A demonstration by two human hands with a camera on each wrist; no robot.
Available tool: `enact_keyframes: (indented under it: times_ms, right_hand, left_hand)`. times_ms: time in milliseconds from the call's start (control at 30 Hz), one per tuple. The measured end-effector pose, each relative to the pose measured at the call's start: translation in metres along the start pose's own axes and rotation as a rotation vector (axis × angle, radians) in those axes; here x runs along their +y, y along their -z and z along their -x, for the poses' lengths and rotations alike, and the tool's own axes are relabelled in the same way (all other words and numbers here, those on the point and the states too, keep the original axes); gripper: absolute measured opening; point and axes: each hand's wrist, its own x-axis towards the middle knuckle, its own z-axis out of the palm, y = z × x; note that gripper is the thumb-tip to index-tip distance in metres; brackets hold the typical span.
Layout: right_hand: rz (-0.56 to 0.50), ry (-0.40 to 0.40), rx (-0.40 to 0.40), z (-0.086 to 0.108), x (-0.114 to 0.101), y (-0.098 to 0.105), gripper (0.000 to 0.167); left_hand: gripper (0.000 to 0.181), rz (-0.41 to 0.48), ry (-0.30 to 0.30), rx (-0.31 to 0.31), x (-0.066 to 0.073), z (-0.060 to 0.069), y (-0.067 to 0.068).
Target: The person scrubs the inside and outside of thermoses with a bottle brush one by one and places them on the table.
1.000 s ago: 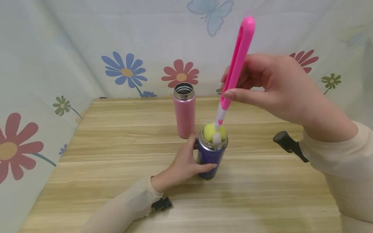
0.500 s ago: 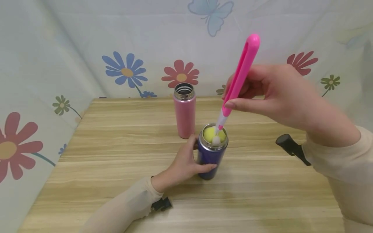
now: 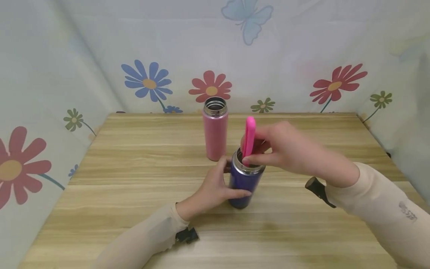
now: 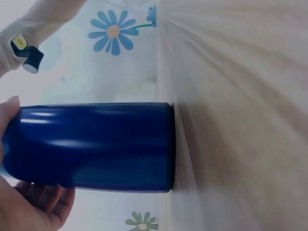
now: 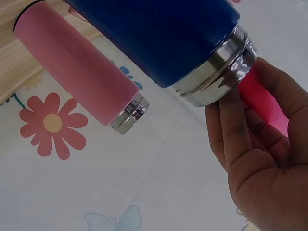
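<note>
My left hand (image 3: pixel 215 186) grips a blue metal bottle (image 3: pixel 246 183) that stands on the table, its steel mouth open at the top. In the left wrist view the bottle (image 4: pixel 96 147) has its base on the tabletop, with thumb and fingers around its upper part. My right hand (image 3: pixel 285 149) pinches the pink handle of a bottle brush (image 3: pixel 250 138) right at the mouth. The brush's yellow sponge head is hidden inside the bottle. In the right wrist view the pink handle (image 5: pixel 262 103) shows between thumb and fingers, beside the steel rim.
A pink bottle (image 3: pixel 215 134) without a lid stands upright just behind and left of the blue one. Beyond the back edge of the wooden table (image 3: pixel 141 149) hangs a white curtain (image 3: pixel 188 41) printed with flowers. Each sleeve carries a black wrist mount.
My right hand has come down and left with the brush. The yellow sponge, earlier visible at the mouth, has sunk out of sight into the blue bottle. The left hand holds still.
</note>
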Motion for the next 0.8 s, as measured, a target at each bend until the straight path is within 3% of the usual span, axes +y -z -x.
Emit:
enact_keyframes:
  times_ms: [367,633,800]
  right_hand:
    - [-0.014,0.003,0.046,0.004,0.002,-0.002,0.017]
    - [0.015,0.075,0.190,0.010,0.000,0.011,0.019]
    - [0.086,0.069,0.242,0.011,-0.007,0.026,0.019]
  left_hand:
    - [0.076,0.057,-0.031,0.040,-0.004,0.000,-0.002]
    - [0.072,0.074,-0.046,0.043,-0.005,0.001,-0.003]
    - [0.072,0.083,-0.027,0.039,-0.005,0.001,-0.003]
